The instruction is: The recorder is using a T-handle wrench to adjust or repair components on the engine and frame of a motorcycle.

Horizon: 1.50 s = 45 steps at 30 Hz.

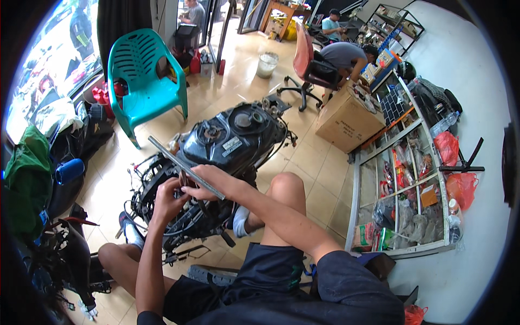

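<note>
My left hand (169,199) is closed, its fingertips meeting my right hand over the bare motorcycle frame (157,189). A small brownish piece shows between them, mostly hidden by fingers. My right hand (212,177) is closed around a long, straight, grey metal bar (172,157). That bar slants from upper left to lower right, passing over the hand. Just beyond my hands sits the motorcycle's black fuel tank (230,140), with its round openings facing up. Loose cables and wires surround the frame, which stands between my knees.
A green plastic chair (142,81) stands at far left. Farther off are a white bucket (267,65), an office chair (304,59) and a person bending over a cardboard box (346,122). To my right is a glass display cabinet (352,206) with packaged parts. Dark motorcycle parts (67,260) lie at lower left.
</note>
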Each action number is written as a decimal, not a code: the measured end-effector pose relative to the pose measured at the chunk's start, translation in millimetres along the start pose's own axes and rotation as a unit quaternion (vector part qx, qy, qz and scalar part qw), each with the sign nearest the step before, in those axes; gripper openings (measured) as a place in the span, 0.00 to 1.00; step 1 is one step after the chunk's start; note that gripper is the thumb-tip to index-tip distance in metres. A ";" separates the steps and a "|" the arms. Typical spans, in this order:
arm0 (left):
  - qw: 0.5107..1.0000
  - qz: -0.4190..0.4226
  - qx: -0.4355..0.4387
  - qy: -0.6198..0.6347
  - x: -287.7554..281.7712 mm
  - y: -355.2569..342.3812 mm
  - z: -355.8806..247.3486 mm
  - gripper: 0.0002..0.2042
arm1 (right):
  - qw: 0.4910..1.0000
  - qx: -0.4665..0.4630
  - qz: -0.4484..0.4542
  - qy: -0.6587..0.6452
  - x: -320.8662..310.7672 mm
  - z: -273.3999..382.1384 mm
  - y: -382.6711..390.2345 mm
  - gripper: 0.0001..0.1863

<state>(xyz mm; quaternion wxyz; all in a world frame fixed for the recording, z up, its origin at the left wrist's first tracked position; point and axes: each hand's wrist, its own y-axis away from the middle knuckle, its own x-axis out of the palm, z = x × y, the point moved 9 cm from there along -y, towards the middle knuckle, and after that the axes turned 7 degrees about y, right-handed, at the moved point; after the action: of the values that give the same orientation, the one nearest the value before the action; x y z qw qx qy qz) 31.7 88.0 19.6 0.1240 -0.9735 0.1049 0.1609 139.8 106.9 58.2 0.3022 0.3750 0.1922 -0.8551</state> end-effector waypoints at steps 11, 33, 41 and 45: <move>1.000 -0.021 -0.014 -0.013 -6.7 3.9 17.6 0.12 | 0.996 -0.058 0.019 -0.057 -8.0 15.2 -5.3 0.13; 0.998 -0.009 -0.034 0.058 -9.9 12.5 41.7 0.11 | 0.991 -0.125 -0.041 0.013 -3.6 44.0 -15.8 0.12; 0.999 -0.007 0.019 0.035 -9.4 9.6 14.1 0.13 | 0.993 -0.076 -0.067 -0.057 -2.9 31.8 -18.0 0.16; 0.999 -0.008 0.010 0.031 -8.3 8.4 13.5 0.12 | 0.994 -0.086 -0.005 -0.060 6.8 31.0 -24.1 0.14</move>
<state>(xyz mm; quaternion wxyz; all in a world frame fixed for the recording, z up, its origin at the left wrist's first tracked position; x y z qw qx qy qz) 18.1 85.1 8.2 0.1316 -0.9776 0.1021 0.1289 104.0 105.1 75.5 0.3400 0.2946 0.2483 -0.8579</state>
